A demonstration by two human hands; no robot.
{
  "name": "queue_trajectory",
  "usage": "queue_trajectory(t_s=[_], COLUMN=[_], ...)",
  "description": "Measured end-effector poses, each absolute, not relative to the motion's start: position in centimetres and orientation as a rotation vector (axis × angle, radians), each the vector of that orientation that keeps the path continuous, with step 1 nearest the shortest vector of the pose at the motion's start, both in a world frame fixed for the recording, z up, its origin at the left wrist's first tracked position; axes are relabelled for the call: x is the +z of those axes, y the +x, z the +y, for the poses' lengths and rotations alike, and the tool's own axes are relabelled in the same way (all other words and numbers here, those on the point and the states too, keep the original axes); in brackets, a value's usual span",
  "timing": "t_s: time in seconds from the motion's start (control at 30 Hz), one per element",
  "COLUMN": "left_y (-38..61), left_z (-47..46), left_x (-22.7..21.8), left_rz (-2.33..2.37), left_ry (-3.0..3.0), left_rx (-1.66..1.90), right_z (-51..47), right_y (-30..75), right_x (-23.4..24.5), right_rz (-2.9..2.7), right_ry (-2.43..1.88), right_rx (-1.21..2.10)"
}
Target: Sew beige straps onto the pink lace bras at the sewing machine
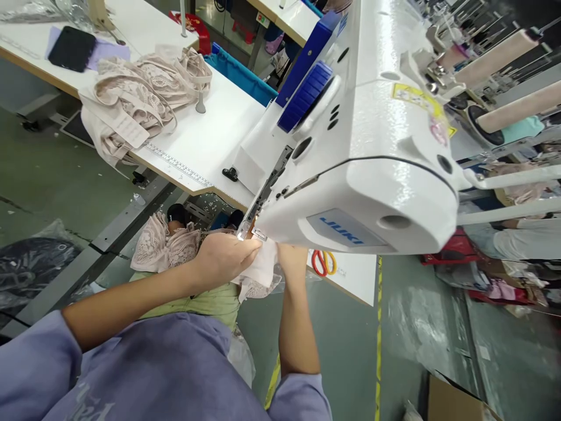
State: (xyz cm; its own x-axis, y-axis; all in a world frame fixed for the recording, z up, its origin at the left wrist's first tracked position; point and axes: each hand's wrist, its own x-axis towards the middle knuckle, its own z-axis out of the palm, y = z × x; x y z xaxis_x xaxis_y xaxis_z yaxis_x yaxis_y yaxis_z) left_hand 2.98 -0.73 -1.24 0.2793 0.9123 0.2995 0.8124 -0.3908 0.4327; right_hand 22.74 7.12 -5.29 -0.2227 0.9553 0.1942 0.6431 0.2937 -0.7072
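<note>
In a busy workshop with a smooth green floor [350,333], a person in a lilac top sat at a white, wood-edged table [219,134]. Nearest, pale beige lace garments [169,245] lay heaped across the lap, probably to stay within easy reach. Just beyond, the left hand [225,254] had its fingers closed in a pinch on a small, pale pink piece of cloth [263,266] at the needle end of a bulky white sewing machine [372,193], seemingly to keep the fabric steady there. The right hand [293,260] was beside the cloth's other side, close to the left but apart; the machine hid its fingers, so their grip could not be made out. Scissors with red and yellow handles [325,266] lay just beside it, likely for handy use. Farther along the table sat a loose beige pile of strappy lace garments [135,99], then a black phone [72,48]. A bright blue fabric bin [241,76] hung beyond the table's edge.
</note>
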Motion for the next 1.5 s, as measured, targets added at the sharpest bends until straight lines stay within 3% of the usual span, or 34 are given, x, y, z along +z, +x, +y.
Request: queue_trajectory(t_s=[0.33,0.6,0.67,0.87,0.97,1.17,1.37,1.5], left_y=[2.3,-0.6,-1.1,0.0,0.2,0.0,0.4,0.6], left_z=[-0.8,-1.3,-2.1,-4.4,-4.5,-4.0,-5.3,-8.4], left_x=[-1.3,-1.5,-1.7,-3.1,-4.0,-3.9,-1.5,2.2], left_rz=[1.632,1.418,1.37,1.043,0.962,1.007,1.065,0.621], left_ry=[2.337,2.542,2.591,2.74,2.834,2.892,2.49,1.956], left_rx=[0.765,0.708,0.685,0.565,0.603,0.779,0.339,0.161], right_z=[5.9,-1.0,-3.7,-9.8,-11.0,-11.8,-10.7,-8.1], right_y=[21.8,20.6,20.4,20.4,20.5,20.6,24.3,28.2], right_x=[-3.9,-6.9,-7.1,-6.1,-6.2,-6.0,-8.1,-12.3], right_rz=[-1.598,-0.874,-0.958,-1.775,-1.92,-1.926,-2.112,-2.205], right_ry=[-1.361,-1.15,-1.119,-0.959,-0.864,-0.856,-0.961,-1.386], right_rx=[0.918,1.553,1.418,0.551,0.368,0.305,0.638,0.822])
